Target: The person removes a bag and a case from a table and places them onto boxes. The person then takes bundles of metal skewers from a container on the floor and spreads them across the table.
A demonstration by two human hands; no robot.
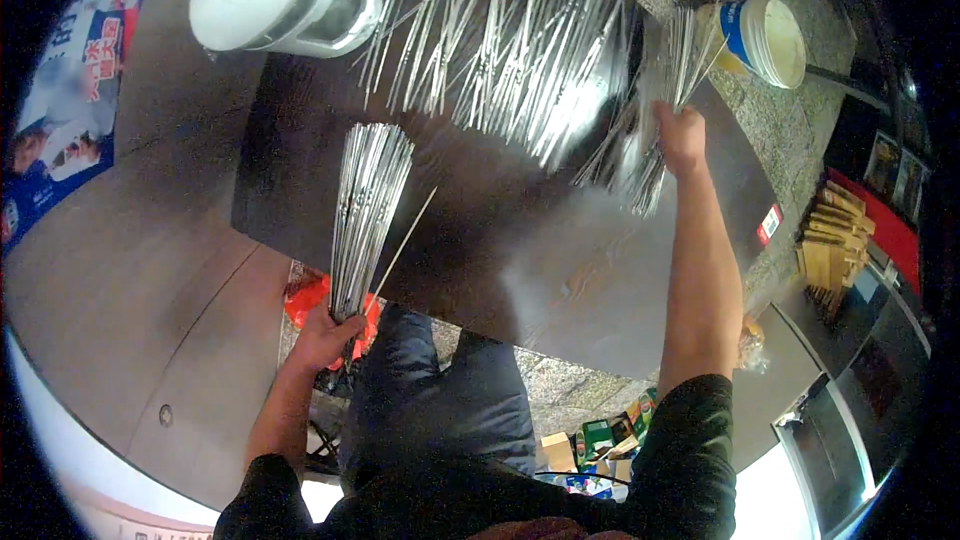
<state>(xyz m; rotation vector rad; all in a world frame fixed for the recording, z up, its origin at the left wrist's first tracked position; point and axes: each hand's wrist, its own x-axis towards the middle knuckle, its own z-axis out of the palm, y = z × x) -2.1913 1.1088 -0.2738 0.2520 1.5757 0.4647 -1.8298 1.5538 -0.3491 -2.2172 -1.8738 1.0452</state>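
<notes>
A bundle of long, thin metal skewers (pixel 368 205) stands up from my left hand (pixel 325 335), which is closed round its lower end at the near edge of the dark table (pixel 460 230). One thinner stick (pixel 408 238) slants away from that bundle to the right. At the table's right side my right hand (pixel 682 140) is closed on a second bunch of skewers (pixel 682 45), whose ends fan out above the fist. More skewers (pixel 625 165) lie beneath and beside this hand. A wide spread of loose skewers (pixel 500 50) covers the far part of the table.
A white bucket (pixel 255 0) stands at the far left corner, and a pale bucket with a blue band (pixel 770 45) lies beyond the right edge. Wooden-handled pieces (pixel 835 240) are stacked farther right. A red bag (pixel 305 300) is by my left hand; boxes (pixel 600 440) sit below the table.
</notes>
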